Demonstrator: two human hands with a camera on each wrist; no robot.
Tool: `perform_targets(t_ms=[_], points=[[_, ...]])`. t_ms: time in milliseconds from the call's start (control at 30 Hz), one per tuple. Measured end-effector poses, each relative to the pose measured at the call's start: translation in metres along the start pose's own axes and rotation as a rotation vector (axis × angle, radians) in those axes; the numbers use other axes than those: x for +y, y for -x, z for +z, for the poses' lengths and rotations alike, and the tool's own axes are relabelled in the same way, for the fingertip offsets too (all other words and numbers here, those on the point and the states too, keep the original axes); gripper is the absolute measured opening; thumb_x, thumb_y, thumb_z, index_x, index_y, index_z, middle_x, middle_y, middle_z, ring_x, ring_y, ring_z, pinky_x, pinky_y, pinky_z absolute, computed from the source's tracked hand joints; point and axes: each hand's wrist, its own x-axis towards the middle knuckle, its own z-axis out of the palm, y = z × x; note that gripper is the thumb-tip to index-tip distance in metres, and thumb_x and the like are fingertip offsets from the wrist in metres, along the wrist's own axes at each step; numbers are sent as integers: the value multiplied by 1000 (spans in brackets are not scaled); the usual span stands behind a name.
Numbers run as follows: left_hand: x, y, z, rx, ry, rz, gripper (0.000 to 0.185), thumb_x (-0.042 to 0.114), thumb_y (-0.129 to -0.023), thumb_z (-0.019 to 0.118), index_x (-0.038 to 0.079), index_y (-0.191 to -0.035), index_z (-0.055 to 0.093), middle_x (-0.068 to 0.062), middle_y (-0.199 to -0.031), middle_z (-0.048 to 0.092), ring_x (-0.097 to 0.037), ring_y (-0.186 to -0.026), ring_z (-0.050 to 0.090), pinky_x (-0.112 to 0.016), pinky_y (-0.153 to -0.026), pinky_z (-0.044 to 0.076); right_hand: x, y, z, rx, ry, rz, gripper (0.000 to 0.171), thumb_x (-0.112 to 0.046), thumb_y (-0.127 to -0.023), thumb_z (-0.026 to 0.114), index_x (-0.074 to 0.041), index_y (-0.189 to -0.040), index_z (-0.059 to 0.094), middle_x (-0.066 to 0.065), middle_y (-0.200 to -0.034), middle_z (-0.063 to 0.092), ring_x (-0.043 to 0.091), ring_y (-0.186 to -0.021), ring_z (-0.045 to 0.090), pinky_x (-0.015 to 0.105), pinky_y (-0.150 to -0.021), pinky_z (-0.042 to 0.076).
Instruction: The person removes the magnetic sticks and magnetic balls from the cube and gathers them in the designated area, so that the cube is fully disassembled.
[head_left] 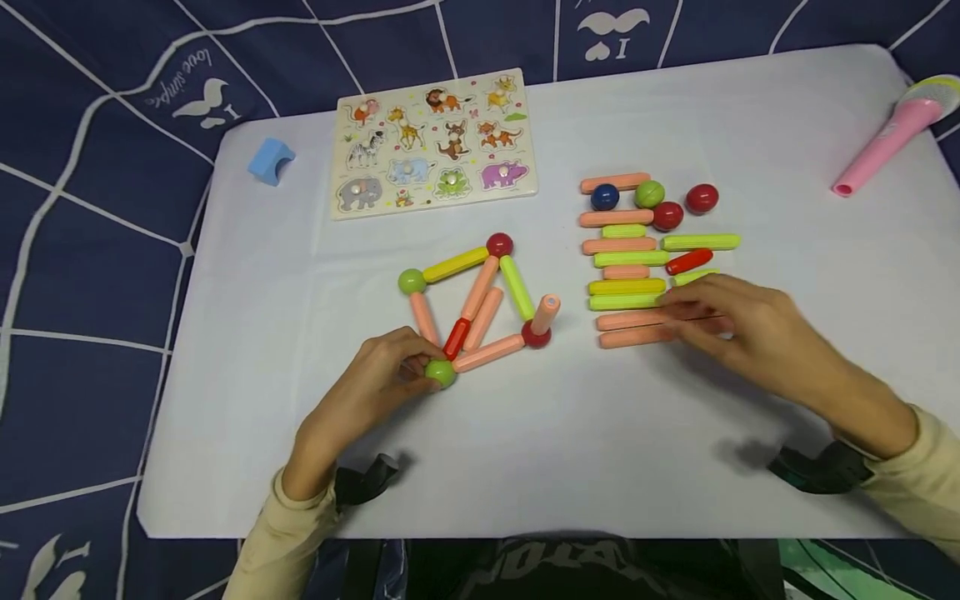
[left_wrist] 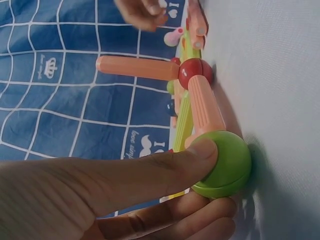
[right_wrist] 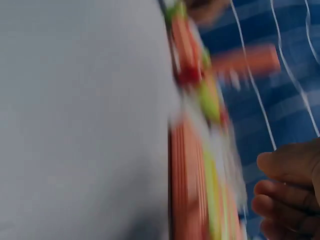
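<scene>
My left hand (head_left: 367,375) pinches a green ball (head_left: 441,373) between thumb and fingers at the near corner of a frame of sticks and balls. From that ball a pink stick (head_left: 489,353) runs to a red ball (head_left: 536,335), where another pink stick (head_left: 546,313) points up. A red stick (head_left: 456,338) and a pink one (head_left: 480,287) form a line toward the far red ball (head_left: 499,244). Over the near end of the stick rows is my right hand (head_left: 757,333), fingers loosely bent above two pink sticks (head_left: 626,337); the right wrist view shows nothing in its grasp.
Rows of green, yellow, pink and red sticks lie at right, with a blue ball (head_left: 605,197) and other balls behind. An animal puzzle board (head_left: 435,146) lies at the back. A blue block (head_left: 270,161) is far left, a pink toy microphone (head_left: 885,142) far right.
</scene>
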Motion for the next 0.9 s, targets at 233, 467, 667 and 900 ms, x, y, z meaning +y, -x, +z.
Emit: perform_targets(t_ms=[233, 467, 667, 900], points=[[-1, 0, 3, -9, 10, -14, 30, -6, -73, 83, 4, -100, 74, -1, -91, 66, -12, -80, 62, -30, -71, 56, -54, -57, 57, -172, -223, 31, 42, -18, -85, 79, -7, -120, 59, 1, -102, 67, 13, -79, 60, 26, -65, 53], [2, -1, 1, 0, -28, 8, 30, -6, -72, 84, 4, -99, 74, -1, -90, 66, -12, -78, 63, -30, -70, 56, -70, -74, 72, -147, -177, 54, 21, -17, -88, 76, -13, -99, 58, 3, -101, 68, 16, -82, 63, 25, -68, 55], [4, 0, 2, 2, -27, -31, 31, -6, -72, 84, 4, -99, 74, -2, -90, 65, -13, -79, 63, -30, -70, 56, -65, -70, 69, -140, -137, 11, 33, -9, -86, 76, -6, -107, 50, 8, -100, 65, 17, -88, 65, 29, -74, 59], [5, -1, 3, 6, -39, -42, 32, -7, -70, 84, 3, -98, 75, -2, -89, 65, -13, -78, 63, -29, -70, 57, -25, -55, 20, -126, -27, 132, 32, -14, -88, 74, -5, -111, 53, 4, -90, 63, 18, -78, 60, 33, -64, 53]])
